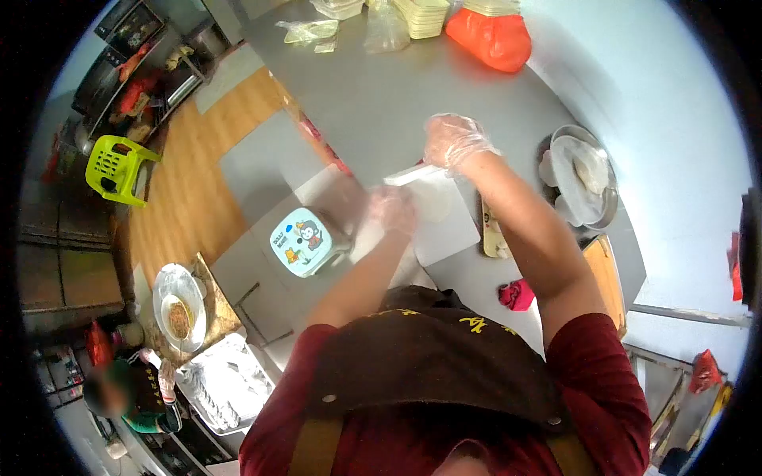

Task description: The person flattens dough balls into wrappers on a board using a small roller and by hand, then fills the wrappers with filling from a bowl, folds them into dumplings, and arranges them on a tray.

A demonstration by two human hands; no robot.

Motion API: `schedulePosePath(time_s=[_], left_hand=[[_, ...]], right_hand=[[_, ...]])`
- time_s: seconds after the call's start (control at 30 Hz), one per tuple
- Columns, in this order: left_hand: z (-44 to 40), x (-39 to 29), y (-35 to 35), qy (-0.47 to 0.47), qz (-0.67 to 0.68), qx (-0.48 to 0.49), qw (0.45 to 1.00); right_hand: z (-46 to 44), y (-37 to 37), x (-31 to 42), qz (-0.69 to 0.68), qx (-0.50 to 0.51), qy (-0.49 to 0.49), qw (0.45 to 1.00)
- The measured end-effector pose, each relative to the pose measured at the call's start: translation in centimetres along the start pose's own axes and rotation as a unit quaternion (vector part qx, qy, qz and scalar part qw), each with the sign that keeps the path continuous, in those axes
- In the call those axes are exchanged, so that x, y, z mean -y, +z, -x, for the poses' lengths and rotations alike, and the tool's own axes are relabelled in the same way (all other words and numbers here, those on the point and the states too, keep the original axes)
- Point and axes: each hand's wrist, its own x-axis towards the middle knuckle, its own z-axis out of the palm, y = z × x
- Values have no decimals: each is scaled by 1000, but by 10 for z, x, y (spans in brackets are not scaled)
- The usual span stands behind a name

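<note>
My right hand (456,143), in a clear plastic glove, is closed just beyond the far edge of a white board (448,239). Its fingers are curled in, and I cannot make out what they hold, if anything. A pale round sheet (431,201) lies on the board. My left hand (391,212), also gloved, is smeared by motion at the board's left edge, so its fingers cannot be read. Left of it stands a pale blue square-topped item (301,243) with cartoon figures. Beside my right forearm lies a narrow cream-coloured item (494,232).
Stacked pale trays (425,17) and a red bag (490,38) sit at the table's far end. A metal basin (607,210) is on the right, near a crumpled pink cloth (517,295). Another person (147,389) works at lower left by a foil-lined tray (225,381).
</note>
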Motion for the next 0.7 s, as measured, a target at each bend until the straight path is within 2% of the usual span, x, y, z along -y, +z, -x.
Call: schedulePosePath(time_s=[0.07, 0.1, 0.13, 0.17, 0.2, 0.27, 0.3, 0.33, 0.37, 0.4, 0.47, 0.5, 0.53, 0.6, 0.63, 0.67, 0.7], left_hand=[[-15, 5, 17, -73, 98, -68, 990], [-14, 8, 24, -73, 96, -67, 990], [-12, 10, 31, -3, -51, -99, 994], [-9, 10, 34, 68, -195, -129, 970], [-6, 12, 35, 69, -197, -127, 970], [1, 13, 33, 281, -193, -93, 935], [2, 10, 32, 282, -193, -91, 935], [3, 8, 30, 215, -54, 5, 975], [5, 3, 26, 139, 86, 101, 981], [8, -2, 21, 139, 84, 102, 981], [15, -12, 13, 181, 37, 106, 977], [11, -2, 16, 189, 33, 113, 975], [6, 14, 16, 320, -5, 89, 943], [22, 5, -13, 287, 34, 171, 942], [45, -19, -46, 112, 99, 270, 951], [50, -15, -63, 42, 130, 305, 942], [52, -12, -78, -30, 159, 337, 927]], right_hand=[[2, 0, 0, -11, 8, 8, 1000], [4, 1, -1, -26, -11, -8, 1000], [5, 2, -2, -43, -30, -21, 998], [8, -1, -1, -45, -28, -19, 998], [13, -7, -1, -37, -12, -35, 999], [13, -8, -2, -30, 5, -49, 998], [9, -4, -3, -48, 4, -27, 998], [7, 0, -4, -66, 2, -6, 998], [8, -1, -4, -68, 2, -6, 998], [9, -2, -4, -71, 10, -4, 997], [12, -5, -4, -76, 13, 3, 997], [15, -6, -5, -58, 7, -32, 998], [19, -7, -7, -40, 1, -62, 997], [25, -9, -4, -64, 12, -32, 997], [31, -7, -7, -82, 29, -21, 996], [40, 1, -14, -87, 28, -6, 996], [50, 12, -19, -124, -3, -50, 991]])
